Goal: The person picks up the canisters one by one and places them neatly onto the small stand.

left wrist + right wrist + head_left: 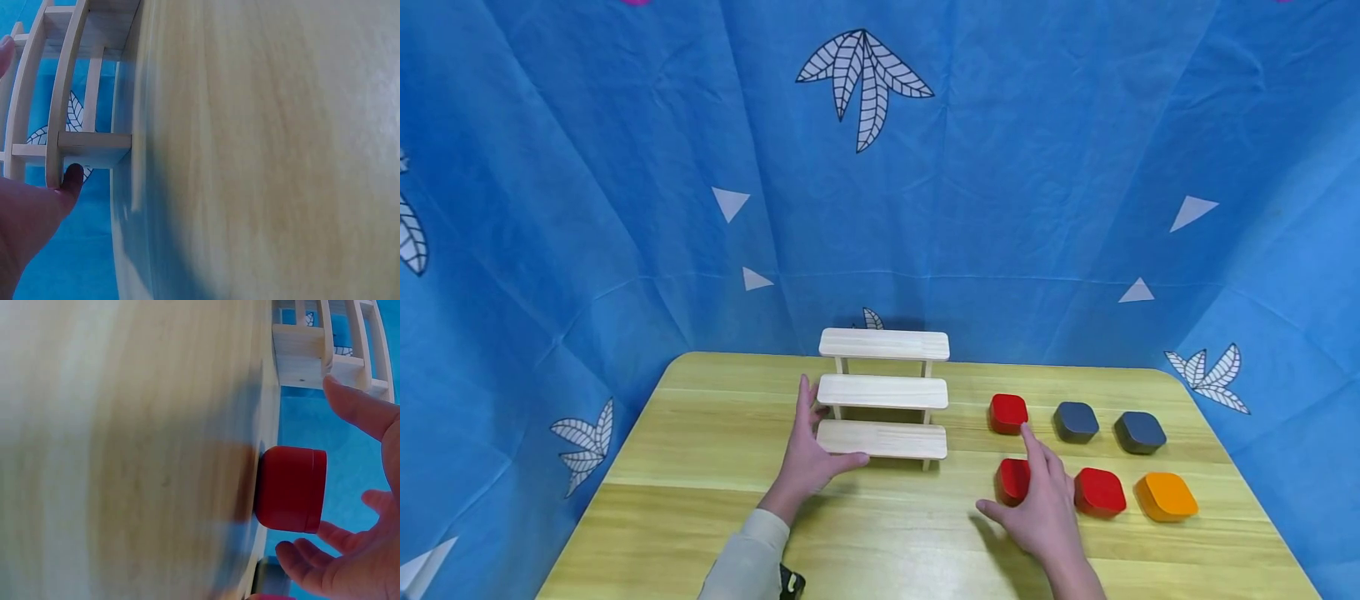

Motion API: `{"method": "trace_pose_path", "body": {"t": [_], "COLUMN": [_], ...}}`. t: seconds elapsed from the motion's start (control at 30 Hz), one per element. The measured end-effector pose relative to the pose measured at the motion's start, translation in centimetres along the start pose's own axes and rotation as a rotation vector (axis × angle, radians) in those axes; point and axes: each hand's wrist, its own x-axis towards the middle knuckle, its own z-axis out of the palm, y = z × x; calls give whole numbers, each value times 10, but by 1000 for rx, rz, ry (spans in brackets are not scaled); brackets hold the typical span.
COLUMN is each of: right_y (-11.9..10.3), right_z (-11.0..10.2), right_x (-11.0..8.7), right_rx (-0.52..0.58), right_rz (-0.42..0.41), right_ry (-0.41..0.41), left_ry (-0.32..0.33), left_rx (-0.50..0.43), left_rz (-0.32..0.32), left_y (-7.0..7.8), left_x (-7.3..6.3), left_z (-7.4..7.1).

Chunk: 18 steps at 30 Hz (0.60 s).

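Observation:
A small three-step wooden display shelf (882, 392) stands near the back of the table. My left hand (808, 462) is at its left end, fingers stretched along the side and thumb reaching across the front of the lowest step. In the left wrist view that thumb (70, 181) lies right at the step's end. My right hand (1043, 510) hovers over the front row of boxes, thumb and fingers spread, nothing between them. Below it is a rounded red box (1012, 482), partly hidden by the hand; the right wrist view shows this red box (291, 489) with a lid seam.
Another red box (1008, 413) and two dark grey boxes (1076, 422) (1140, 432) form the back row. To the right of my right hand sit a red box (1101, 492) and an orange box (1166, 497). Blue patterned cloth (1000, 208) hangs behind the wooden table (887, 542).

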Motion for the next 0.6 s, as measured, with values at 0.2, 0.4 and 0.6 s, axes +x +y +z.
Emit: {"method": "trace_pose_path", "body": {"t": [0.2, 0.4, 0.6], "right_y": [2, 5, 6], "right_z": [2, 5, 6], "right_x": [1, 3, 5], "right_rx": [7, 12, 22], "right_rz": [29, 47, 58], "right_ry": [7, 7, 22], "left_ry": [4, 2, -20], "left_rx": [21, 25, 51], "left_rz": [-33, -65, -78], "left_y": [-4, -3, -2], "left_x": [0, 0, 0], "left_z": [0, 0, 1]}}
